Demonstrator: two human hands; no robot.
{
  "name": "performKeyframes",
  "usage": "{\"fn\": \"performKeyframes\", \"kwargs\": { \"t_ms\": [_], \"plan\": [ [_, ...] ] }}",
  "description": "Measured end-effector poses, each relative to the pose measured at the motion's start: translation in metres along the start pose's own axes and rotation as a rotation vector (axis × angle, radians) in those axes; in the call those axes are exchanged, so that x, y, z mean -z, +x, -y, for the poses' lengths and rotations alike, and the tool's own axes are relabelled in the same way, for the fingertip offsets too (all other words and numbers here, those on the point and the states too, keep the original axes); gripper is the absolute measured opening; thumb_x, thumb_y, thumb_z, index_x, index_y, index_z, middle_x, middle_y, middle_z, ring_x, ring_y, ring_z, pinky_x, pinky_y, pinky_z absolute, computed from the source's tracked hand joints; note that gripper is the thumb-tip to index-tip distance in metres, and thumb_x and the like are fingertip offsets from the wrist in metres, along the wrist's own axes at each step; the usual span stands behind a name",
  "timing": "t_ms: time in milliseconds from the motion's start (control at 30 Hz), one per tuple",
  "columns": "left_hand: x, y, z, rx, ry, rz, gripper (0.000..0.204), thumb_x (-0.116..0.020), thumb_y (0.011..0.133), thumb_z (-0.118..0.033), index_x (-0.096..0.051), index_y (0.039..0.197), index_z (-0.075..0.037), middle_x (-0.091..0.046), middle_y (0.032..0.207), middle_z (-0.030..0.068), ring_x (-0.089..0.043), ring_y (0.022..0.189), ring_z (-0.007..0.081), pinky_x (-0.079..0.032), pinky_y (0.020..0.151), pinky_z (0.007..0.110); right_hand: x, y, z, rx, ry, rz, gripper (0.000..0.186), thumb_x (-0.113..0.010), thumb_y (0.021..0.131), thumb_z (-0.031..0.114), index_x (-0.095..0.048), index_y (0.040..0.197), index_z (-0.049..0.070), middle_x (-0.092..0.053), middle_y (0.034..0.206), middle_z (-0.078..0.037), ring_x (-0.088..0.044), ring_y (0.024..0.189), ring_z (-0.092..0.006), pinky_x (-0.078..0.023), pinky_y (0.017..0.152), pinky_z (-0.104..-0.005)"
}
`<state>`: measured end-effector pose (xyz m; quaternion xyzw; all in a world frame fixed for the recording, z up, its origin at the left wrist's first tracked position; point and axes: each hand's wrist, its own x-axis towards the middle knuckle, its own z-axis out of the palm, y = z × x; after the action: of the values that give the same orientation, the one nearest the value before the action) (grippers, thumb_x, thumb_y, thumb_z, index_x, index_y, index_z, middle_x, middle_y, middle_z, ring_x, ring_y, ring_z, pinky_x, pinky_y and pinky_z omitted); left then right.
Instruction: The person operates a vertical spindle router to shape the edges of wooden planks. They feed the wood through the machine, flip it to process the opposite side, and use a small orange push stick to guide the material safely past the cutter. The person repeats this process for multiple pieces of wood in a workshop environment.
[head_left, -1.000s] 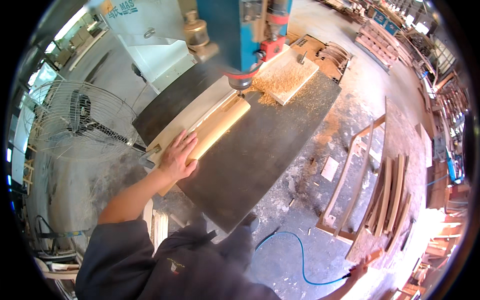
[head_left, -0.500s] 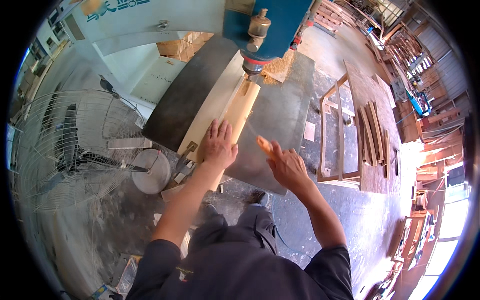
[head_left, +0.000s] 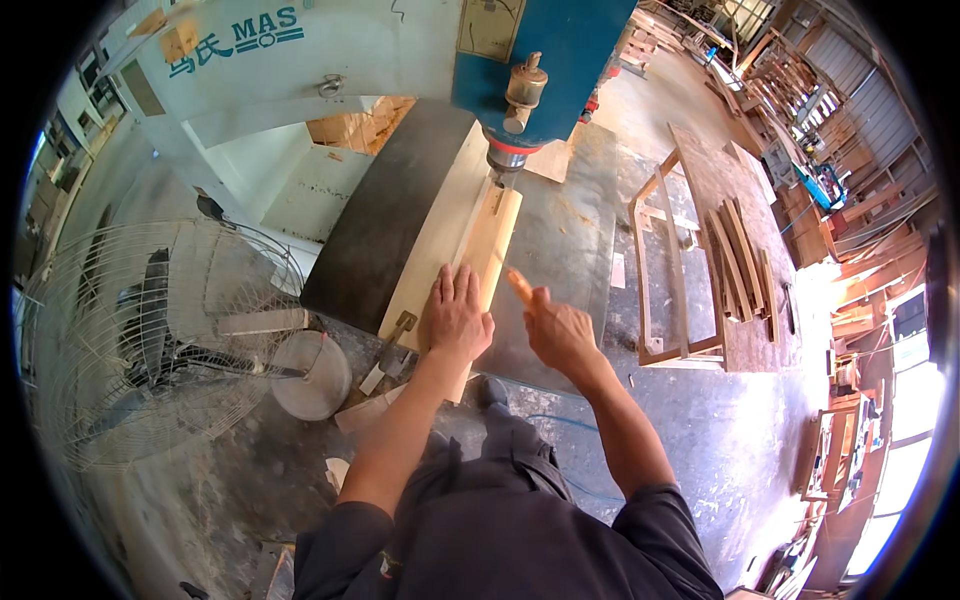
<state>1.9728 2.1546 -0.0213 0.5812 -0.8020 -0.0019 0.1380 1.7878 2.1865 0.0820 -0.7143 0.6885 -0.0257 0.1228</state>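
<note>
My left hand point(head_left: 458, 315) lies on a long pale wooden workpiece point(head_left: 489, 240), its fingers stretched along the wood. The workpiece rests on a dark machine table point(head_left: 560, 240), beside a light wooden fence board point(head_left: 425, 240). A dark slot shows at its far end, just below the chuck point(head_left: 508, 155) of a blue machine head point(head_left: 555, 60). My right hand point(head_left: 560, 330) is wrapped round the orange handle point(head_left: 520, 287) of a tool, right of the workpiece and above the table. The tool's thin front end is blurred, so its kind does not show.
A metal clamp point(head_left: 400, 326) sits at the fence board's near end. To the left stands a wire-caged fan point(head_left: 150, 330) with a round base point(head_left: 312, 375). At the right, a wooden bench point(head_left: 690, 210) bears several dark strips point(head_left: 735, 260). A blue hose point(head_left: 560, 419) lies on the floor.
The sawdust heap right of the chuck has gone, leaving thin traces on the table. My right hand has come nearer the workpiece with the tool. The whole view has shifted slightly.
</note>
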Motion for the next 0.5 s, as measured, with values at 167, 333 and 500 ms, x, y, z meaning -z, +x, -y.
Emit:
{"fn": "performKeyframes", "kwargs": {
  "t_ms": [167, 333, 500],
  "plan": [
    [0.006, 0.002, -0.003, -0.001, 0.015, 0.058, 0.077, -0.062, 0.094, -0.040, -0.043, 0.157, -0.001, -0.039, 0.166, 0.0157, -0.028, 0.156, 0.0418, -0.021, 0.130, 0.048, 0.001, -0.001, -0.010, -0.129, 0.062, -0.062, 0.031, -0.055, 0.104, 0.027, -0.048, 0.116, 0.001, -0.073, 0.081, -0.025, -0.073, 0.080, -0.0458, -0.055, 0.073, -0.0588],
    [0.007, 0.002, -0.001, -0.006, 0.042, 0.046, 0.076, -0.062, 0.095, -0.041, -0.044, 0.158, -0.002, -0.040, 0.166, 0.0158, -0.031, 0.155, 0.0412, -0.023, 0.130, 0.047, 0.003, -0.013, -0.039, -0.340, -0.024, 0.008, 0.027, -0.051, 0.103, 0.018, -0.048, 0.123, 0.001, -0.073, 0.087, -0.028, -0.073, 0.085, -0.0459, -0.056, 0.075, -0.0570],
    [0.003, 0.002, -0.004, -0.040, 0.054, 0.035, 0.079, -0.064, 0.094, -0.040, -0.040, 0.158, 0.000, -0.039, 0.165, 0.0163, -0.030, 0.155, 0.0423, -0.024, 0.128, 0.049, 0.002, -0.053, -0.042, -0.106, 0.178, 0.054, 0.034, -0.061, 0.103, 0.029, -0.049, 0.123, 0.005, -0.072, 0.088, -0.026, -0.070, 0.084, -0.0483, -0.052, 0.073, -0.0584]
  ]
}}
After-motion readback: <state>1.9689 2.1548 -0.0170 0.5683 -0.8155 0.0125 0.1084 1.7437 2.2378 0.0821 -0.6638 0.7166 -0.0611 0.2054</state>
